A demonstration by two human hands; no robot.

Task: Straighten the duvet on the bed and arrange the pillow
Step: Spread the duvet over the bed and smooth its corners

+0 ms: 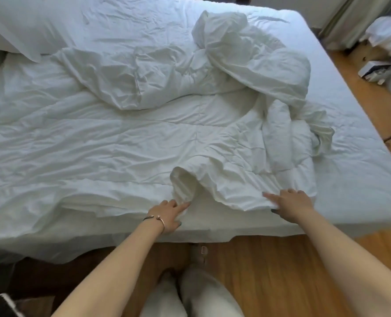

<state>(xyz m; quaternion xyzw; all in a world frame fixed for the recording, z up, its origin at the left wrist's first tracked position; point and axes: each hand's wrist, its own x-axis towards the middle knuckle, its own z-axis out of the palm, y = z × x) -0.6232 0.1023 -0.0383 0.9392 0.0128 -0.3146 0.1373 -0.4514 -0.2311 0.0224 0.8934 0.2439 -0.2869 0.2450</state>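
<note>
At the near edge of the bed (361, 202), a person standing on the wooden floor (270, 259) reaches both arms forward to the rumpled white duvet (144, 138). The left hand (169, 213), with a bracelet (160, 221) at its wrist, pinches a rolled fold of the duvet's near edge at lower centre of the frame. The right hand (290, 204), just right of it, grips the edge where the cloth bunches, fingers on top and thumb tucked under.

The step in hand appears to be squaring the near edge. To do it well, both hands likely need to draw apart along the hem to unroll the tube-like fold between them, then pull the cloth towards the mattress edge so it lies flat.

Beyond the hands, the duvet lies fairly flat across the left and centre of the frame but is heaped and twisted at centre right and upper right, leaving bare sheet at the far right. That heap probably has to be shaken out or dragged rightward before the cover sits true, and it may resist a pull from here.

The pillow (22, 26) rests at upper left, touching the duvet's far fold. A small white box (373, 69) lies on the floor at upper right, beside another pile of white bedding (389, 33).
</note>
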